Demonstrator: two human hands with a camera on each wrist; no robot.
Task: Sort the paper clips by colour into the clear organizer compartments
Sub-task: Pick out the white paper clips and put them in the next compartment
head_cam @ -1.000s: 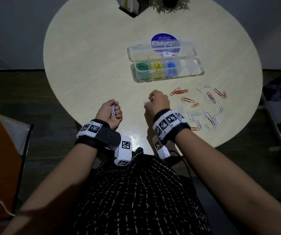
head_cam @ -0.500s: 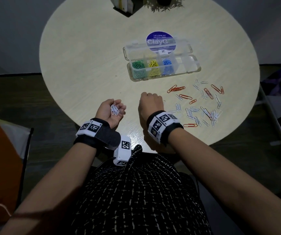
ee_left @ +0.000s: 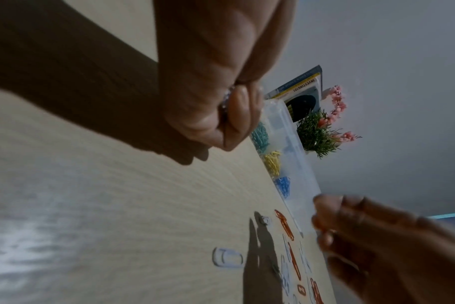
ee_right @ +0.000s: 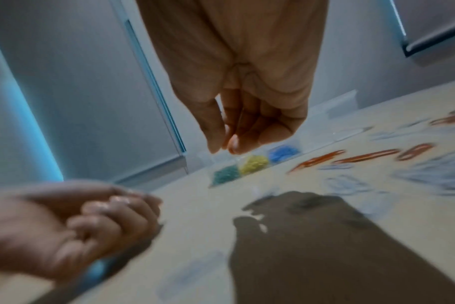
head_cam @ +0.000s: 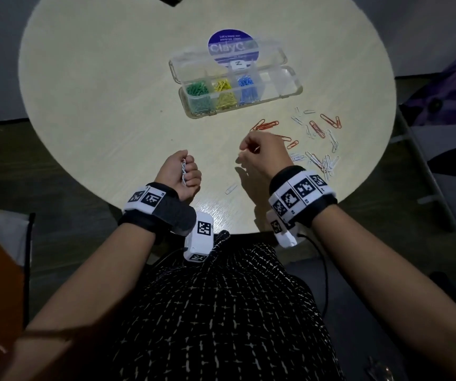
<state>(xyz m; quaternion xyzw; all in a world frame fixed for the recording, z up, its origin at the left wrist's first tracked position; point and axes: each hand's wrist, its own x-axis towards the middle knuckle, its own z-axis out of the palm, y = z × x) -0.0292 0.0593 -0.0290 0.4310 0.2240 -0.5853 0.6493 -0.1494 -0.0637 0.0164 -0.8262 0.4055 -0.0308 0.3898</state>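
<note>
My left hand hovers over the near edge of the round table, fingers clenched round a bunch of white paper clips; the left wrist view shows that fist too. My right hand hangs above the table just left of the loose red and white clips. Its fingers are loosely curled, with nothing visible between them. One white clip lies between the hands. The clear organizer stands open farther back with green, yellow and blue clips in separate compartments.
A purple round sticker shows through the organizer's lid. A small plant with pink flowers and a book stand at the table's far edge. My lap in dark patterned cloth is against the near edge.
The left hand opened its palm, showing the white clips, and has closed round them again. The right hand has moved away from it to the right, toward the loose clips.
</note>
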